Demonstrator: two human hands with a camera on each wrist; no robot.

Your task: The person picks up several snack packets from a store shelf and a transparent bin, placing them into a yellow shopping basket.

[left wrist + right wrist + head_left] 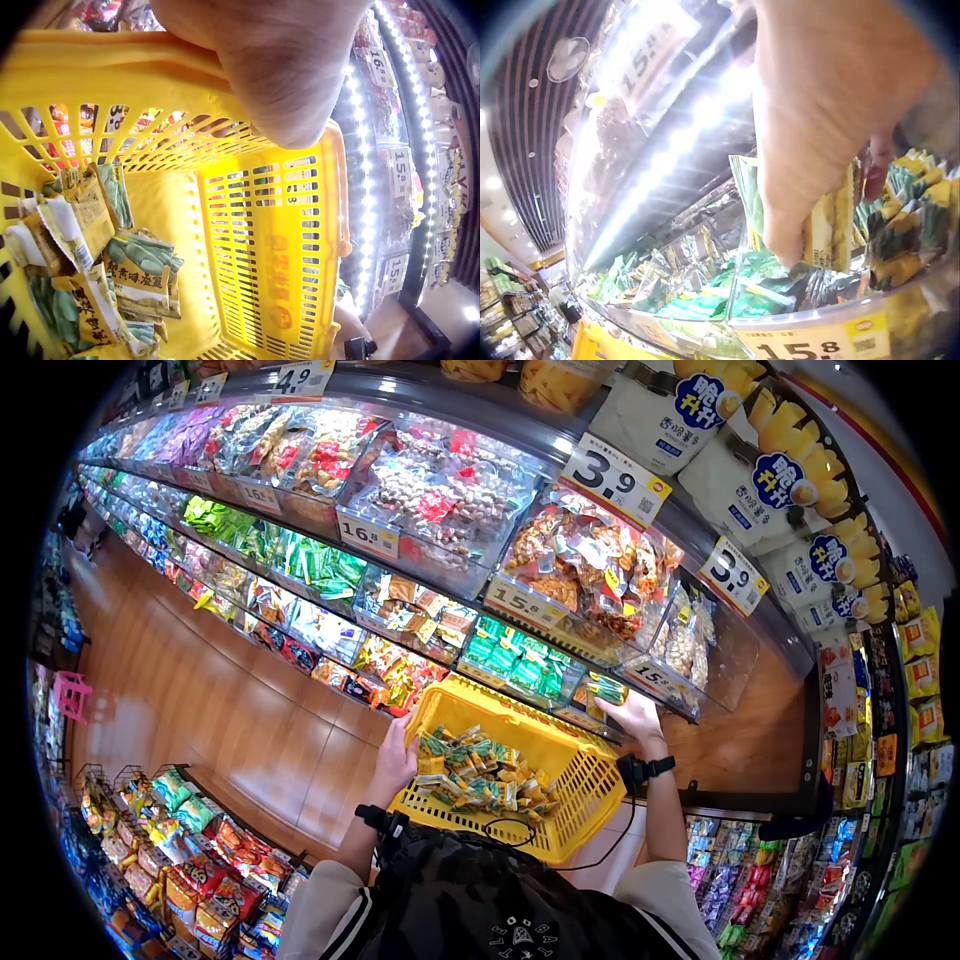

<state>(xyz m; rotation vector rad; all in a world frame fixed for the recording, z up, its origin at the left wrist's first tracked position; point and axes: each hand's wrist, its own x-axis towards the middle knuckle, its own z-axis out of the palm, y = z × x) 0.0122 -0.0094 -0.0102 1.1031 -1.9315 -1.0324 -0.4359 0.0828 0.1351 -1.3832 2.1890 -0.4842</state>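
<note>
A yellow plastic shopping basket (pixel 592 770) is held in front of the body, with a layer of small yellow-and-green snack packets (pixel 480 772) inside. My left hand (pixel 397 760) grips its left rim; the left wrist view shows the palm (pixel 281 67) over that edge. At the shelf bin to the right, my right hand (pixel 636 720) pinches several yellow-and-green packets (pixel 831 231) between thumb and fingers. In the right wrist view, more of the same packets (pixel 907 225) lie in the bin beside the fingers, above a 15.8 price label (pixel 810 346).
Green-wrapped snacks (pixel 522 660) fill the neighbouring bin. Higher up, a lit shelf carries clear bins of bagged snacks (pixel 590 570). Behind on the left are racks of bagged goods (pixel 190 860) and wooden flooring (pixel 230 690). A dark cable (pixel 622 835) hangs from the right wrist.
</note>
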